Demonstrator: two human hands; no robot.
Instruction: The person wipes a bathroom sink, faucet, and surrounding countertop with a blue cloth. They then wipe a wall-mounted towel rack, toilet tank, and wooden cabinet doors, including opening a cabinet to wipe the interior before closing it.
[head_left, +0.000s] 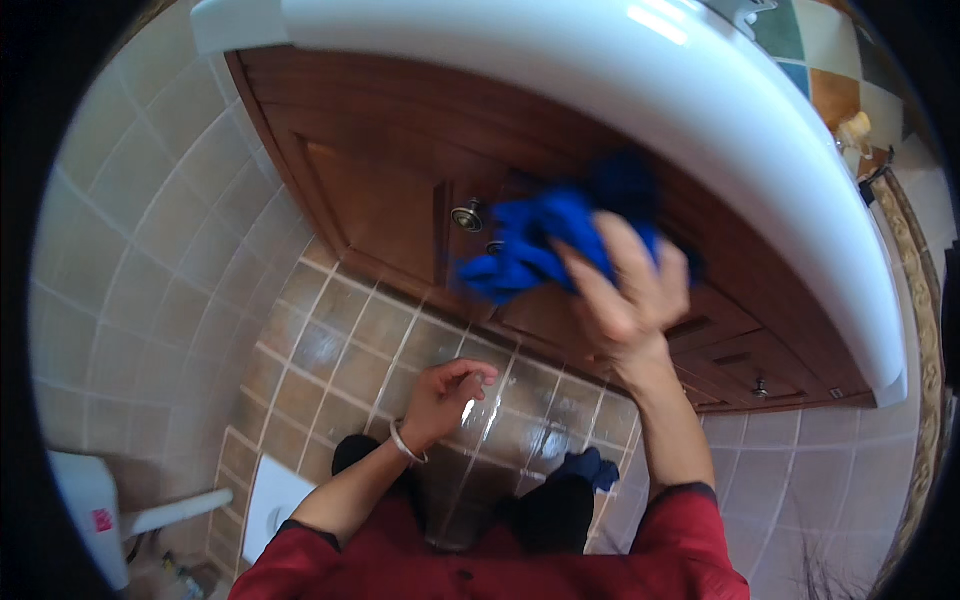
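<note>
Blurred by motion, my right hand (630, 292) grips a crumpled blue cloth (555, 232) against the front of a reddish-brown wooden vanity cabinet (367, 195). The cloth partly covers one round metal knob, while another knob (467, 216) shows just left of it. My left hand (454, 394), with a bracelet at the wrist, is held over the tiled floor with curled fingers and nothing in it. It does not touch the cabinet. Above the doors curves the white rim of a washbasin top (600, 75).
Glossy brown floor tiles (337, 315) lie below. A dark blue cloth-like item (592, 469) is by my leg. At the lower left are a white cistern-like box (86, 510), a white pipe (180, 511) and a white panel (274, 502). A small bottle (853, 139) stands beyond the basin.
</note>
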